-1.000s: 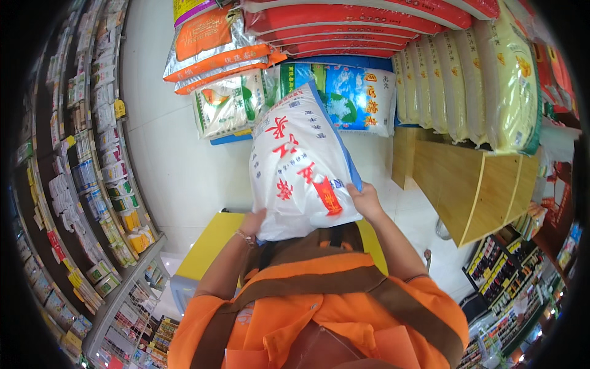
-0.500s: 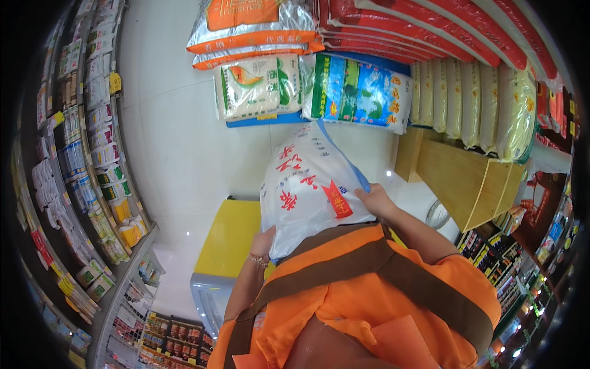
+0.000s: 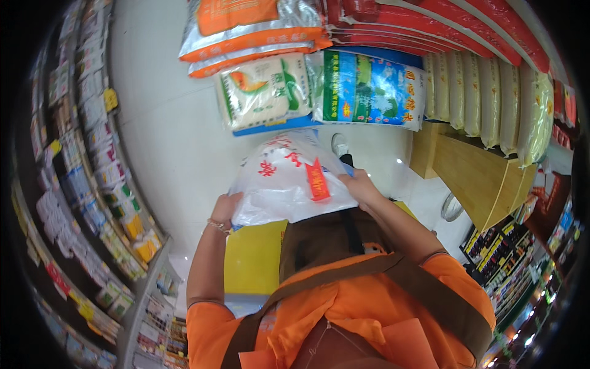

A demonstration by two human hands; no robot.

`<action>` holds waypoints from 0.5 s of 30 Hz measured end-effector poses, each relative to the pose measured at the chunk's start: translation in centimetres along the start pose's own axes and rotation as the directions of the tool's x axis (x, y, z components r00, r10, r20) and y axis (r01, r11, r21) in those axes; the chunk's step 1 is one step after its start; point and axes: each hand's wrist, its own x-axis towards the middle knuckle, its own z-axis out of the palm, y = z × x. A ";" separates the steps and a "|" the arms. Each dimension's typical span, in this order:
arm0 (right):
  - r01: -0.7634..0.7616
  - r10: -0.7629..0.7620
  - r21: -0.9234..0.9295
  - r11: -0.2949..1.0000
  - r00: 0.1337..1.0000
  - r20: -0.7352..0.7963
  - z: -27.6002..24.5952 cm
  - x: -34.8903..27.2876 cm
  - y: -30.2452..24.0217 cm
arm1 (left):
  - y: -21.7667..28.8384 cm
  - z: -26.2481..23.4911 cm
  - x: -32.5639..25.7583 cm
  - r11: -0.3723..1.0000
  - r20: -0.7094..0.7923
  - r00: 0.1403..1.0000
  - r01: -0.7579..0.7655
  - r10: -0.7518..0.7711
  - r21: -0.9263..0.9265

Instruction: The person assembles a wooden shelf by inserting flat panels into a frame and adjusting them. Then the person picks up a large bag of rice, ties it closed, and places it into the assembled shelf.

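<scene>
A plump white rice bag point(image 3: 279, 197) with red lettering, a red label and a blue edge hangs in front of my waist, tilted away from me. My left hand point(image 3: 227, 208) is closed on its near left corner, with the fingertips partly hidden behind it. On the other side, my right hand point(image 3: 364, 188) grips the blue-edged right side. Just past the bag's far end lie a cream rice bag point(image 3: 264, 89) with a green and orange print and a blue-and-green rice bag point(image 3: 372, 89), side by side on a blue base point(image 3: 270, 126).
Silver-and-orange bags point(image 3: 255, 31) and red bags point(image 3: 424, 21) are stacked behind. Yellowish bags point(image 3: 491, 98) stand in a row above a wooden stand point(image 3: 476, 175). Stocked shelves point(image 3: 92, 160) line the left. A yellow surface point(image 3: 252, 258) and my white shoe point(image 3: 340, 144) show below.
The white rice bag has moved away from my body and a little left, its far end now near the blue base. Both arms reach further out, and a shoe has come into view.
</scene>
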 end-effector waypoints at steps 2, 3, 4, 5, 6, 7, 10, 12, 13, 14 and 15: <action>0.076 -0.077 -0.072 0.994 0.997 -0.004 1.5 4.7 -1.6 | 2.5 -0.6 5.3 0.968 0.064 0.997 -0.016 0.033 -0.249; 0.124 -0.124 -0.151 0.981 0.992 0.010 2.7 7.2 -2.1 | 3.0 -1.0 7.7 0.924 0.094 0.994 -0.008 0.047 -0.382; 0.190 -0.185 -0.094 0.977 0.981 0.059 4.1 9.9 -2.7 | 3.7 -1.7 10.3 0.902 0.057 0.996 -0.038 0.069 -0.430; 0.237 -0.234 -0.035 0.971 0.969 0.077 5.5 12.3 -2.9 | 4.4 -1.7 13.0 0.872 0.039 0.993 -0.079 0.112 -0.482; 0.273 -0.273 -0.009 0.962 0.962 0.029 6.8 14.3 -2.7 | 4.8 -0.9 15.6 0.854 -0.032 0.994 -0.103 0.101 -0.511; 0.361 -0.361 0.040 0.932 0.933 -0.005 7.8 16.3 -2.5 | 4.7 -0.3 17.4 0.824 0.054 0.989 -0.086 0.139 -0.560; 0.211 -0.206 0.124 0.970 0.977 -0.052 8.9 21.2 -1.8 | 4.8 -0.3 20.0 0.791 0.049 0.993 -0.055 0.107 -0.610; 0.142 -0.138 0.039 0.989 0.986 -0.089 8.3 22.8 -0.5 | 3.6 -0.6 20.7 0.828 -0.027 0.999 -0.051 0.044 -0.558; 0.211 -0.225 -0.163 0.964 0.972 -0.071 7.8 23.2 0.1 | 2.5 -0.9 21.0 0.846 0.000 0.999 -0.029 0.034 -0.532; 0.211 -0.253 -0.365 0.907 0.965 -0.070 7.5 23.1 1.0 | 0.9 -1.5 21.3 0.865 -0.021 1.000 -0.025 0.017 -0.501; 0.211 -0.288 -0.549 0.809 0.956 -0.057 7.1 22.7 2.0 | -0.7 -1.9 22.1 0.887 -0.037 0.999 -0.034 0.019 -0.460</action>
